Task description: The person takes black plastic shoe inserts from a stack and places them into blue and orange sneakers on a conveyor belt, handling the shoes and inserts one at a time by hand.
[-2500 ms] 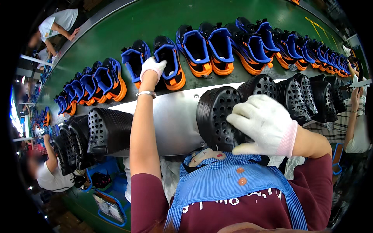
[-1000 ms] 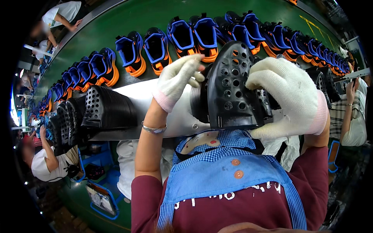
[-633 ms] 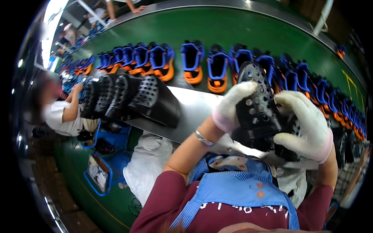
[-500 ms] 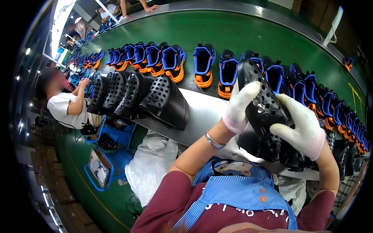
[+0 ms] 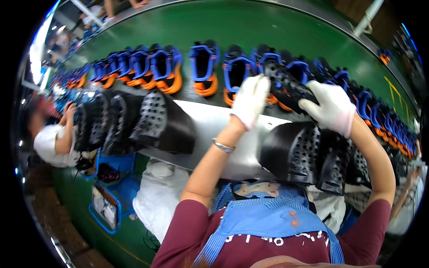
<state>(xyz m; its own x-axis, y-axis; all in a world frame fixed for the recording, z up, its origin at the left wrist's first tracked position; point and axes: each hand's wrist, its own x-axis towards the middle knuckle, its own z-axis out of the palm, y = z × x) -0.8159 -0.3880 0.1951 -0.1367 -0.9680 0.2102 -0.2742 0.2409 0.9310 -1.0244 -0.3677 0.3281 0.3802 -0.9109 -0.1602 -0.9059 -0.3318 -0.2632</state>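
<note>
My right hand [image 5: 331, 107], in a white glove, has its thumb and fingers around the near end of a black shoe-shaped block [image 5: 283, 82] with round holes. The block lies slanted over the row of shoes, hiding part of them. My left hand [image 5: 252, 99], also gloved, is just left of the block with its fingers stretched out flat. Whether its fingertips touch the block cannot be made out. Right beside that hand stands a black shoe [image 5: 237, 71] with blue lining and an orange sole.
Similar shoes [image 5: 165, 67] line the green conveyor belt [image 5: 250, 22]. On the metal ledge [image 5: 214, 134] stand black perforated blocks, a left group [image 5: 156, 120] and a right group [image 5: 290, 152]. A co-worker [image 5: 58, 138] is at the far left. Blue crates [image 5: 120, 192] and white sacks [image 5: 161, 183] are below.
The black block has gone from close to me to farther out, over the shoes, with my right hand. My left hand has come off it, fingers straightened. The view has shifted right.
</note>
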